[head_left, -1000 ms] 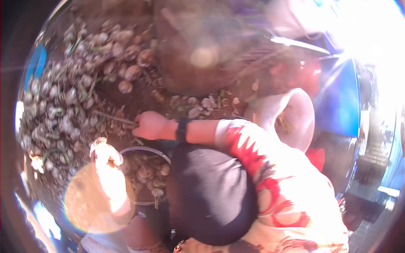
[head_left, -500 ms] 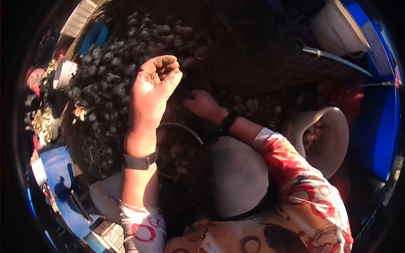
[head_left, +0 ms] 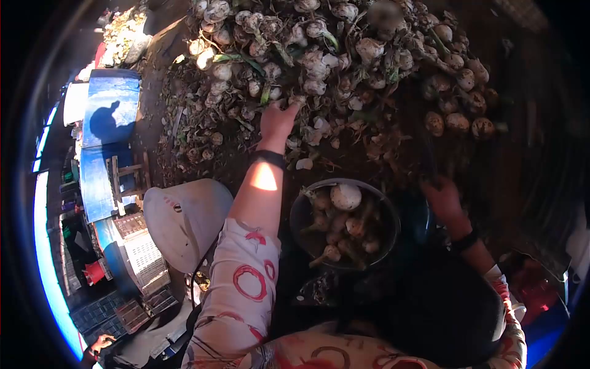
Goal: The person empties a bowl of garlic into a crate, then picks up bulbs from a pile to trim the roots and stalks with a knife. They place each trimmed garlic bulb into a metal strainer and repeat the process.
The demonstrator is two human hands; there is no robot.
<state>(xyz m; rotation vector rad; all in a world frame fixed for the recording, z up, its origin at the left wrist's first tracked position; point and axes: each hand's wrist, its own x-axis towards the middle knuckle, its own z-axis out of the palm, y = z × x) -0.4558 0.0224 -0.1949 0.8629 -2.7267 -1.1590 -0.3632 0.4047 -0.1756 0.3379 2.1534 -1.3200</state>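
My left hand (head_left: 279,123) reaches forward to the near edge of a heap of garlic bulbs (head_left: 316,64) with dirty skins and some green stalks. Its fingers are bent down among the bulbs; whatever they grip is hidden. On the right, in shadow, my right hand (head_left: 444,200) is curled near the ground. Something thin and dark seems to rise from it, too dim to name. Between my arms stands a round bucket (head_left: 393,215) holding several trimmed bulbs (head_left: 346,197) with short stems.
A white bucket (head_left: 184,224) lies tilted left of my left forearm. Blue panels (head_left: 114,117) and a white plastic crate (head_left: 146,257) are farther left. Loose peelings (head_left: 381,144) litter the soil. Another person's hand (head_left: 101,342) shows at the lower left.
My view has swung, bringing the heap and the bulb-filled bucket into plain sight. My left hand, raised and curled before, is now down at the bulbs. My right hand appears farther right.
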